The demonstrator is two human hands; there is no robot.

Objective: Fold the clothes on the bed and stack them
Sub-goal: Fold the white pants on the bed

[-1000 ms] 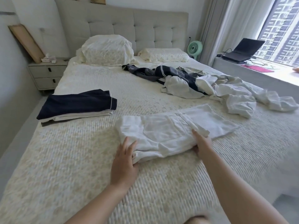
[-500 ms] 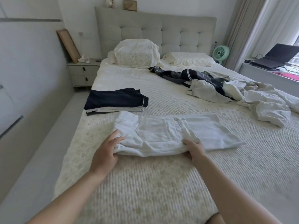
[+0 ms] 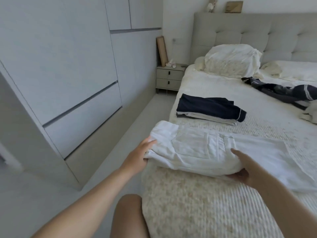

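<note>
Folded white trousers [image 3: 197, 152] lie across the near left part of the bed [image 3: 188, 203], back pocket up. My left hand [image 3: 140, 153] grips their left end, fingers on top. My right hand [image 3: 243, 167] holds the near folded edge, fingers over it and thumb beneath. The near edge looks slightly raised off the cover. Just beyond sits a stack of folded clothes [image 3: 209, 107] with a navy piece on top. A loose dark striped garment [image 3: 283, 90] and a pale crumpled one [image 3: 308, 114] lie at the right edge.
A grey wardrobe [image 3: 68, 83] stands left of a narrow floor strip. The nightstand [image 3: 169, 78] is by the headboard, with pillows [image 3: 231, 59] at the head of the bed. My bare knee [image 3: 128, 217] touches the bed's near corner.
The view has swung left. Both hands have shifted the white trousers toward the bed's left edge, closer to the folded stack, and now grip their edges instead of resting on them.
</note>
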